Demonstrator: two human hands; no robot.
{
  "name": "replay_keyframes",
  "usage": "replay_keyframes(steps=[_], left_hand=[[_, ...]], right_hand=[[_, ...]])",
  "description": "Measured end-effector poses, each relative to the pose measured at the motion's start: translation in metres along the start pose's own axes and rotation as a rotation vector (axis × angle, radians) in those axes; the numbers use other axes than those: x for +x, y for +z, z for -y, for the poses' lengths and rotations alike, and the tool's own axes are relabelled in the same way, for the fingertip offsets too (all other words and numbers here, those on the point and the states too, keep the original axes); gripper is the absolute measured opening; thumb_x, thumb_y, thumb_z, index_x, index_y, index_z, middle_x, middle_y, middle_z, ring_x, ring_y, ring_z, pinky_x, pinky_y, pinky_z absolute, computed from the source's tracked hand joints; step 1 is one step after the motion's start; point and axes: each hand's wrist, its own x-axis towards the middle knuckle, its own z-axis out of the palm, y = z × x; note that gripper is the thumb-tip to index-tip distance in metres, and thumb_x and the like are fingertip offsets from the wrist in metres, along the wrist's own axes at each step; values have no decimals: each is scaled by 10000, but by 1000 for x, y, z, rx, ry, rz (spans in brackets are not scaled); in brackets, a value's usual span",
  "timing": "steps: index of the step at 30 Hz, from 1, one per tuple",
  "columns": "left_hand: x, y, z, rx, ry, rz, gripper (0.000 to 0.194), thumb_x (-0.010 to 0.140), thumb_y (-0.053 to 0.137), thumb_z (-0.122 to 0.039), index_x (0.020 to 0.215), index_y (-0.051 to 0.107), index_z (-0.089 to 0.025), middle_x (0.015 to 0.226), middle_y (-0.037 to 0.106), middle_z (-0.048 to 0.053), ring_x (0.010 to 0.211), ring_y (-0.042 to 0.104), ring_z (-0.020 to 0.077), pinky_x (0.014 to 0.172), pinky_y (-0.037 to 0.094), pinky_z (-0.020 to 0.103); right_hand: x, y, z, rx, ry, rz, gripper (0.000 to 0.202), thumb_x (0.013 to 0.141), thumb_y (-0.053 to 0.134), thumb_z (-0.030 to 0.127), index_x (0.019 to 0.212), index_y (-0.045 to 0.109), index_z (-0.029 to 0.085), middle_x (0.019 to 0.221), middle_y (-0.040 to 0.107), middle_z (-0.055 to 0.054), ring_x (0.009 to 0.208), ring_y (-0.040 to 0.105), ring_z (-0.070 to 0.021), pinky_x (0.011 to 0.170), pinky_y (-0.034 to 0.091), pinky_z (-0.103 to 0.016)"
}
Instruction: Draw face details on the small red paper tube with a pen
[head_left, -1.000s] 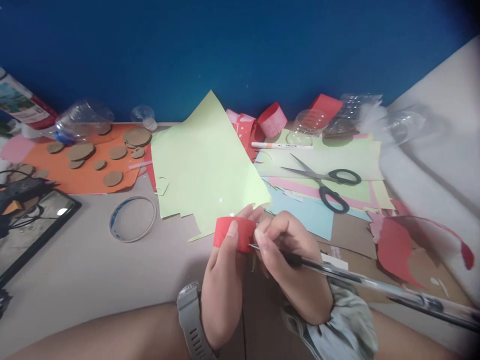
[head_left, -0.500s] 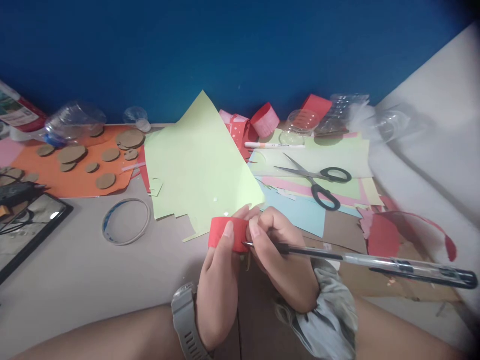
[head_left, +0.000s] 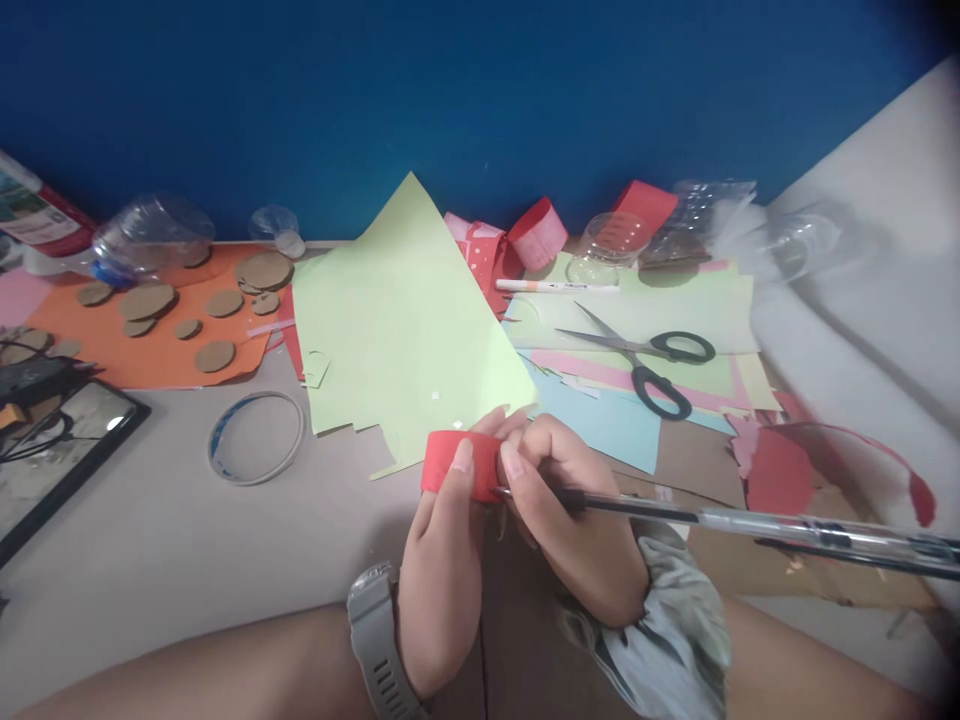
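Note:
A small red paper strip [head_left: 448, 462], bent like a band, is pinched in my left hand [head_left: 444, 560], thumb on its front face and fingers behind. My right hand [head_left: 564, 510] grips a black-tipped clear pen [head_left: 720, 518] that points left, its tip at the strip's lower right edge. The right fingertips also touch the strip's right end. Just beyond both hands lies a large light green paper sheet [head_left: 405, 320] with a cut, stepped lower edge. What the fingers behind the strip do is hidden.
Scissors [head_left: 637, 355] lie on stacked coloured papers to the right, near a white marker [head_left: 559, 287]. Left are a tape ring [head_left: 256, 438], cardboard discs [head_left: 148, 301] on orange paper [head_left: 82, 345], and a dark-framed tablet [head_left: 67, 470]. Clear plastic pieces [head_left: 157, 238] stand along the blue wall.
The view has shifted slightly, so the scene sits a little farther right and the far items a bit higher. Both hands keep their hold on the red strip and pen.

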Motion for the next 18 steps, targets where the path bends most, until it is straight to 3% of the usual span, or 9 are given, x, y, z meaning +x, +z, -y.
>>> replay_keyframes(steps=[12,18], left_hand=[[-2,0,-1,69,29,-16,347,1113,562,-475,1257,854,-355,1440,797,-45,1558,554,270,1381,320,449],[0,3,-2,40,9,-18,345,1102,578,-470,1254,859,-338,1424,804,-30,1566,547,281,1360,374,438]], right_hand=[[-2,0,-6,-96,-152,14,327,1030,592,172,740,463,250,659,444,71,559,410,-119,530,364,-261],[-2,0,-6,-114,-149,-4,317,1032,588,193,742,474,251,672,485,61,590,456,-126,555,399,-262]])
